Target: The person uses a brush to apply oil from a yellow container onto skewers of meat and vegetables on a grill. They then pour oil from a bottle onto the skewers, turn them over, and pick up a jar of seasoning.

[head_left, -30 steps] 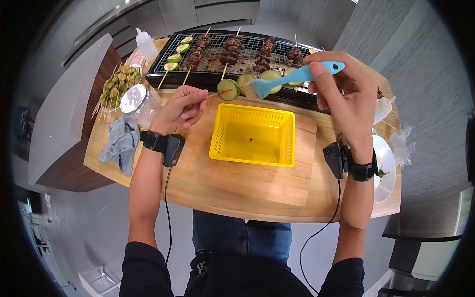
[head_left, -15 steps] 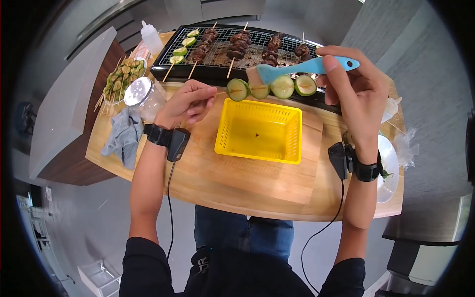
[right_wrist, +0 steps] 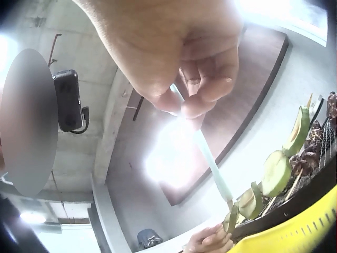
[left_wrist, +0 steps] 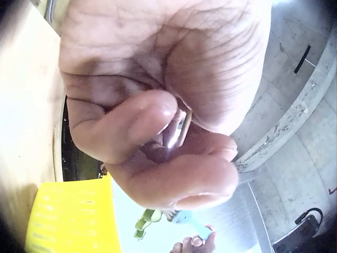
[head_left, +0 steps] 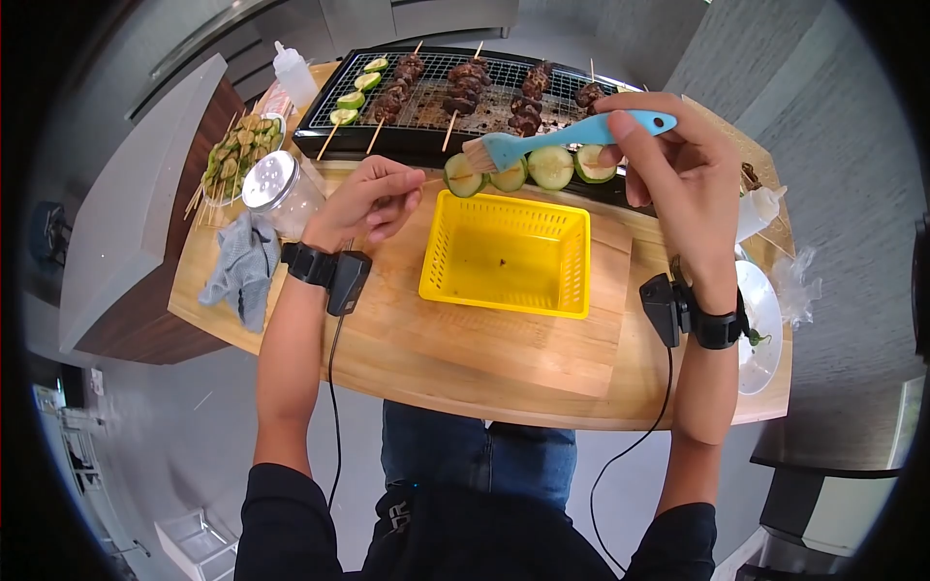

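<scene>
The left hand [head_left: 373, 201] has its grip pinched on the stick of the cucumber skewer [head_left: 550, 168], held up over the far edge of the yellow basket [head_left: 504, 300] and in front of the grill [head_left: 402, 145]. And here's the right hand [head_left: 678, 165], thumb and fingers pinching the handle of the blue brush [head_left: 591, 131], bristles right down at the slices nearest the left hand! Meat skewers [head_left: 468, 87] lie across the grill; the basket sits on the wooden surface [head_left: 465, 358].

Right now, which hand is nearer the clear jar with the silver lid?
Left. The left hand is just to the right of the jar; the right hand is much farther right, past the yellow rectangular basket.
</scene>
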`<state>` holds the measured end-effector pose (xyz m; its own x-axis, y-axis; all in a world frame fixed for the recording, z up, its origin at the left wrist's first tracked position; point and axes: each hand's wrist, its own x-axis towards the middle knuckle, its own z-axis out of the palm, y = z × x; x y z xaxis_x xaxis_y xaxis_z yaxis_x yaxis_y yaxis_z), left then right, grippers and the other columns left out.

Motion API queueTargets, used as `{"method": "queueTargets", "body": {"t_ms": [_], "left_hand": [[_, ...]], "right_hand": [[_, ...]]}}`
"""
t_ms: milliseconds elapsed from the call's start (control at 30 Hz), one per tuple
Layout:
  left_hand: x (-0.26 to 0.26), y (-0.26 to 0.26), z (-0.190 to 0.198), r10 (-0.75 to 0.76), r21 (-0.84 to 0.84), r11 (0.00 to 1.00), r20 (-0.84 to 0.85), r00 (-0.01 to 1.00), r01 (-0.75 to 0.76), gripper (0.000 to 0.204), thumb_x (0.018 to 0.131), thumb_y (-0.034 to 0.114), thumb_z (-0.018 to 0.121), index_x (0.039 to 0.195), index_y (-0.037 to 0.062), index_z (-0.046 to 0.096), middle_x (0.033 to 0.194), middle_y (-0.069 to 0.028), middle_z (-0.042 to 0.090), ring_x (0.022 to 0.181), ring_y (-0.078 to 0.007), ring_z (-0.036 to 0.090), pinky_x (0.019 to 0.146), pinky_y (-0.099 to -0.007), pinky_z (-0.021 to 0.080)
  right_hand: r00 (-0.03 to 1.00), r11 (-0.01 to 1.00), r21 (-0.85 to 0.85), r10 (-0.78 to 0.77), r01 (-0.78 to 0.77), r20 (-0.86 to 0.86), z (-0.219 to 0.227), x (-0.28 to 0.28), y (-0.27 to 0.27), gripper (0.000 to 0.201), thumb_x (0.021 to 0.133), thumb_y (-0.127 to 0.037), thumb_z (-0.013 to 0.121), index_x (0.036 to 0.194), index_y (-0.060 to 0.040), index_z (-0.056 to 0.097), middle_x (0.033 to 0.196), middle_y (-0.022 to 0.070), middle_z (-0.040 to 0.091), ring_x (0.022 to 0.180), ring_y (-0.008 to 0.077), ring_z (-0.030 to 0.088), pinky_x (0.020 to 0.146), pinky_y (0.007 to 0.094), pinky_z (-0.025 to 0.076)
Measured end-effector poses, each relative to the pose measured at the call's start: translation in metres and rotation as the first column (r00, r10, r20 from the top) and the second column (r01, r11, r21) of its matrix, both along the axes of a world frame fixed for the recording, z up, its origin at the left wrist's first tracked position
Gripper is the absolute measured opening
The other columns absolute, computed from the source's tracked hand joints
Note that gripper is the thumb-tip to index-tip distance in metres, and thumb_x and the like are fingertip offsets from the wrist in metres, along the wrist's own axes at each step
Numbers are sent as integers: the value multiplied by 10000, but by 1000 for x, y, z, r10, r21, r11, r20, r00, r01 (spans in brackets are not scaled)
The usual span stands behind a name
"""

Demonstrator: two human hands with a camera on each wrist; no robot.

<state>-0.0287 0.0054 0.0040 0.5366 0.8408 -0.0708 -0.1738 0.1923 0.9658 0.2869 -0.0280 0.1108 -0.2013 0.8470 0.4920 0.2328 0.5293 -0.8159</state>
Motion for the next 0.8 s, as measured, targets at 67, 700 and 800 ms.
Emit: {"method": "queueTargets", "body": {"t_ms": [67,700,800], "left_hand": [[-1,1,-1,4,-2,1000,-1,1000,-4,381,991,249,558,707,-3,587,426,39,383,298,-59,356,303,-212,289],[-5,3,-8,-8,2,1000,87,996,8,325,990,170,543,739,-28,604,589,-16,563,318,-36,329,274,-213,278],[-6,4,-8,-32,0,999,99,995,32,326,990,171,543,738,-26,606,588,-15,563,321,-36,329,274,-213,277]], "right_hand": [[1000,1000,3,4,-4,-13,1,0,0,182,912,-144,668,1070,-64,710,643,-2,664,509,-10,516,462,146,375],[993,996,88,-35,25,116,-1,6,1,147,863,-130,705,995,-69,730,496,-77,439,478,-7,342,456,197,237],[993,993,118,-36,22,116,-3,7,3,139,873,-133,697,986,-60,730,517,-79,470,496,-11,361,463,187,249]]}}
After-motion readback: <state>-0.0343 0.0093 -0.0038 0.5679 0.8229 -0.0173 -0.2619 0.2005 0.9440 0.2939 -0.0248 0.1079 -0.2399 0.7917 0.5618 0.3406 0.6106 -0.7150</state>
